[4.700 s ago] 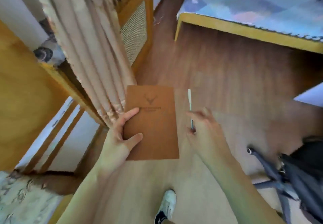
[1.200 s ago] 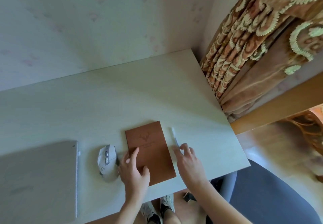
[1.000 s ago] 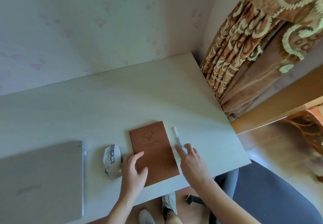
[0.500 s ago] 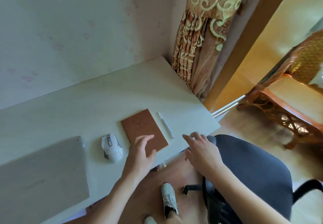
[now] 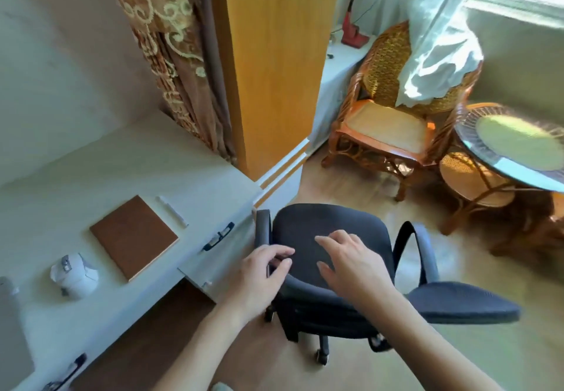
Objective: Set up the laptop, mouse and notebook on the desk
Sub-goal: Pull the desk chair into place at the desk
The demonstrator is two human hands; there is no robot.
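Both hands are off the tabletop (image 5: 91, 177) and over the black office chair (image 5: 329, 238). The left hand (image 5: 262, 271) curls at the seat's near-left edge, seemingly gripping it, though blur hides the contact; the right hand (image 5: 351, 262) is spread wide, empty, above the seat. The brown notebook (image 5: 133, 235) lies flat near the tabletop's front edge, a white pen (image 5: 171, 211) just beside it, the mouse (image 5: 74, 274) apart to its left. The laptop (image 5: 12, 338) is cut by the frame's left edge.
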